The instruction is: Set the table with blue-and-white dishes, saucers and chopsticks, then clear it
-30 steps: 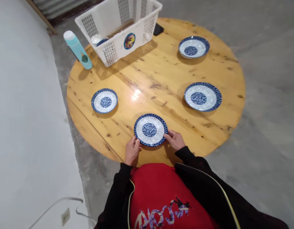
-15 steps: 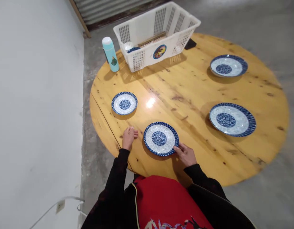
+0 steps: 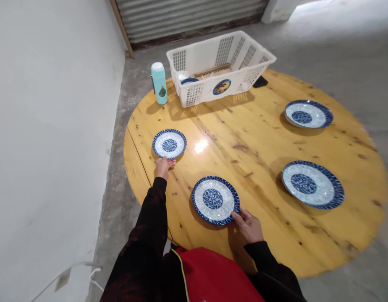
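My right hand [image 3: 250, 226] pinches the lower right rim of a round blue-and-white plate [image 3: 213, 199] on the near side of the table, thumb on top and fingers at the edge. Farther left, my left hand [image 3: 164, 167] is at the near rim of a smaller plate [image 3: 169, 145] of the same pattern. Its thumb lies at the rim and its fingers curl at the edge, partly under it. Two more patterned dishes, a deeper one [image 3: 309, 114] and a wide one [image 3: 313, 184], rest on the right side, apart from both hands.
The round wooden table [image 3: 244, 147] carries a white plastic basket [image 3: 206, 90] at the back, with a blue-rimmed dish [image 3: 189, 80] inside. A light-blue bottle [image 3: 159, 86] stands left of the basket. A dark flat object [image 3: 260, 82] lies by its right end. A white wall [image 3: 55, 126] rises at left.
My left hand has moved forward from beside the near plate to the smaller plate's rim. My right hand stays on the near plate. The camera view has tilted up somewhat.
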`<state>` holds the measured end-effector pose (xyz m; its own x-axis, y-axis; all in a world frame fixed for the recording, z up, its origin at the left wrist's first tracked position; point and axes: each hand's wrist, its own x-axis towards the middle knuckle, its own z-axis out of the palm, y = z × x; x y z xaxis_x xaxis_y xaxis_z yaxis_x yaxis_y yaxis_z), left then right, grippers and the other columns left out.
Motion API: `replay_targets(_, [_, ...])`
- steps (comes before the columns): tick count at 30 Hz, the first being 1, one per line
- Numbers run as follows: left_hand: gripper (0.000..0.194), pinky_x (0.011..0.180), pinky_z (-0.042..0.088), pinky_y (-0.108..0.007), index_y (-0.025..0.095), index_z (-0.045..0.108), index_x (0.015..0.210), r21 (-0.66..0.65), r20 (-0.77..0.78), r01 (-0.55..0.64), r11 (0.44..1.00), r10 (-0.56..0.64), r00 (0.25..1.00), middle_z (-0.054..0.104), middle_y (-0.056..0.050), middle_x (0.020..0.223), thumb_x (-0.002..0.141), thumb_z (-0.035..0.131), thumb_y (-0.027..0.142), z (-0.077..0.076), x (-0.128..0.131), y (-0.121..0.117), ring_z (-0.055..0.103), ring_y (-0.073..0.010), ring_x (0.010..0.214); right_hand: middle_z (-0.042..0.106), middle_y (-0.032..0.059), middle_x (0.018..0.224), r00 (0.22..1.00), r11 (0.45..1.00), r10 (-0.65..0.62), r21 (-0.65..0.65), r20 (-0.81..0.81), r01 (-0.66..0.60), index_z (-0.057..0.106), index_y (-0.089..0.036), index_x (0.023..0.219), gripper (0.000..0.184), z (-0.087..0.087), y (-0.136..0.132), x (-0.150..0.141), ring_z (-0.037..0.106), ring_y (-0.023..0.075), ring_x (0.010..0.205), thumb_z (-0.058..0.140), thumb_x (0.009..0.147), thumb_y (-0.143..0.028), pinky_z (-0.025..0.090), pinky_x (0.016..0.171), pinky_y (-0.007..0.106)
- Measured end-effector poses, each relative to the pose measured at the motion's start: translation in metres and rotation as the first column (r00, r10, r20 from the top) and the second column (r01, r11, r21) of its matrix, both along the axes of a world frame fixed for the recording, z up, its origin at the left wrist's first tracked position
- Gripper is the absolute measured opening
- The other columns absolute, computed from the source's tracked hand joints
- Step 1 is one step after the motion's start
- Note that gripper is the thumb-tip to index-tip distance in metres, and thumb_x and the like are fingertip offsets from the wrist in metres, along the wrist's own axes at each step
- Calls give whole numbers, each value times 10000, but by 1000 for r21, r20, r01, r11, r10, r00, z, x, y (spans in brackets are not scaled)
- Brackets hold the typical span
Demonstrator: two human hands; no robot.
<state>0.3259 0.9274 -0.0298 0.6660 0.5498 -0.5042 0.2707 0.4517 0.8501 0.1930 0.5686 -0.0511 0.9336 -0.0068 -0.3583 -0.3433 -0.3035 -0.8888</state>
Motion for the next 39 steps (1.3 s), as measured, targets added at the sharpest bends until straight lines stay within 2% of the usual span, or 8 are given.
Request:
replay_targets(5, [281,888,565,-431,77,602,1074,60,-52,55,997,-52,997,730,-138,823,1027,453,311,7,10,6,709,-215,839,742,77,786,999,998,-40,45,22,39,695,-157,830,366,9,9,3,675,252,764,661,692,-494,549,717,355])
replay_targets(8, [346,888,557,-436,69,607,1011,97,-55,111,989,-106,993,725,-151,856,1036,441,371,14,4,5,697,-195,816,747,82,813,997,990,-71,121,18,68,689,-158,870,370,8,13,5,679,253,774,673,683,-477,557,728,367])
replay_targets(12, [344,760,569,-373,107,586,944,150,-59,148,978,-140,988,718,-141,843,1009,477,427,23,-26,-6,679,-165,708,738,71,817,996,984,-79,163,29,73,685,-166,873,341,7,16,8,665,236,740,674,699,-459,561,693,358])
replay_targets(16, [266,632,542,-282,110,596,954,154,-74,250,956,-241,968,713,-105,838,945,534,369,29,-65,-39,674,-144,655,697,44,752,995,979,-93,183,23,87,681,-172,874,318,13,19,10,642,221,689,674,717,-449,552,603,326])
replay_targets(20, [355,590,538,-267,144,626,1063,226,-91,439,870,-430,898,717,-86,916,888,562,446,21,-100,-77,676,-152,674,682,32,768,993,962,-118,244,-32,122,669,-197,886,308,17,21,14,628,191,617,680,726,-460,550,534,309])
replay_targets(25, [403,668,526,-259,161,652,1097,437,-88,421,795,-427,900,675,-54,897,919,515,495,3,-123,-102,638,-155,762,645,-7,646,964,902,-215,347,-157,258,628,-197,931,358,11,9,11,623,150,524,697,740,-492,547,507,280])
replay_targets(31, [331,870,487,-327,192,680,994,667,-157,485,566,-529,834,716,-68,991,933,470,440,10,-126,-110,635,-221,949,665,0,654,942,855,-270,400,-202,330,613,-177,878,414,7,-5,3,635,133,510,737,695,-528,521,476,248])
replay_targets(39, [291,866,473,-336,214,676,1002,709,-209,482,515,-499,841,725,-61,1010,902,466,389,20,-125,-118,637,-241,956,647,-40,588,989,892,-127,428,-76,147,671,-214,829,247,14,12,9,622,135,511,733,717,-425,519,512,253])
